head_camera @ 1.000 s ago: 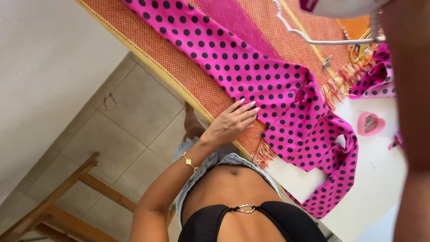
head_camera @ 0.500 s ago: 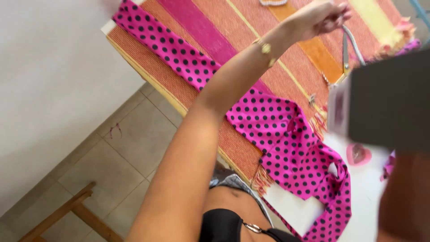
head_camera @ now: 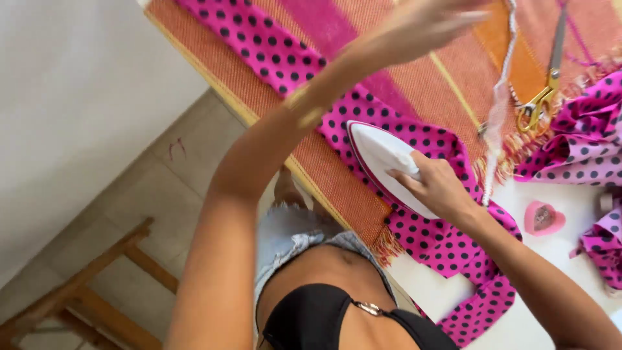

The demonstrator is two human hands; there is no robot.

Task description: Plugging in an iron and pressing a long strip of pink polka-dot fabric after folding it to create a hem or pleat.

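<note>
My right hand (head_camera: 440, 189) grips the back of a white clothes iron (head_camera: 379, 154) with a dark red edge. The iron rests flat on a strip of pink fabric with black dots (head_camera: 427, 233), nose pointing to the upper left. The strip lies across an orange and pink striped woven cloth (head_camera: 324, 162) that covers the table. My left arm, with a gold bracelet, stretches far over the cloth. My left hand (head_camera: 427, 18) is blurred at the top edge, fingers out flat, close to the iron's white cord (head_camera: 497, 116) and holding nothing.
Scissors with gold handles (head_camera: 543, 97) lie on the cloth at the upper right. More dotted pink fabric (head_camera: 576, 139) is bunched at the right, with a pink heart-shaped box (head_camera: 543, 218) on the white table (head_camera: 557, 279). A wooden stool (head_camera: 97, 285) stands on the tiled floor at lower left.
The iron has come down from the upper right onto the dotted strip, held by my right hand. My left hand went from the cloth's near edge to far across the table.
</note>
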